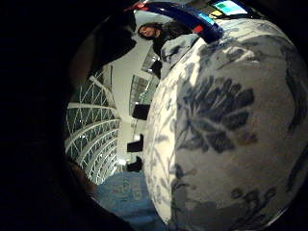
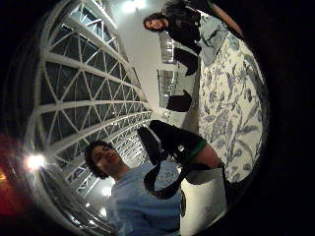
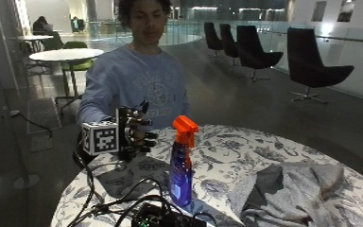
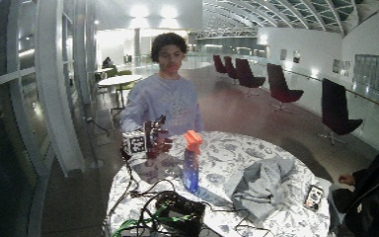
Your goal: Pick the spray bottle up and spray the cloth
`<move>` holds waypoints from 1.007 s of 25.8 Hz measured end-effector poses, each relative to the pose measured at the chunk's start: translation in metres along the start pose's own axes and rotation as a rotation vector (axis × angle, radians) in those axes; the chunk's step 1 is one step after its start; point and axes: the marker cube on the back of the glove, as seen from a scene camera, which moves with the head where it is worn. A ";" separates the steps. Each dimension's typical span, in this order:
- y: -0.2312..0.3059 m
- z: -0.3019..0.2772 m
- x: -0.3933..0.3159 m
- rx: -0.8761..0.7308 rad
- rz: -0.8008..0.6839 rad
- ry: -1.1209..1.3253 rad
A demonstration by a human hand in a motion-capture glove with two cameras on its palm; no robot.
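A blue spray bottle (image 3: 181, 170) with an orange trigger head stands upright on the round table (image 3: 232, 146), which has a floral cloth over it. To its right lies a crumpled grey cloth (image 3: 288, 189). My gloved right hand (image 3: 137, 130) hovers above the table's far left part, a short way left of the bottle and apart from it. Its fingers are loosely curled and hold nothing; one points up. The wide outside view shows the same: hand (image 4: 157, 140), bottle (image 4: 191, 168), grey cloth (image 4: 262, 182). In the little finger side palm view the floral table cover (image 1: 226, 134) is close to the palm.
A black device (image 3: 162, 215) with tangled cables sits at the table's front edge, just before the bottle. A phone (image 4: 314, 196) lies near the table's right rim, beside another person's hand. Dark chairs (image 3: 310, 66) stand on the floor behind.
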 end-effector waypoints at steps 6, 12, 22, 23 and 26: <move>-0.062 -0.011 0.012 0.091 0.022 0.123; -0.129 -0.009 0.033 0.135 0.080 0.179; -0.182 0.005 0.057 0.130 0.016 0.106; -0.182 0.006 0.059 0.138 0.006 0.105; -0.180 0.009 0.061 0.174 -0.028 0.117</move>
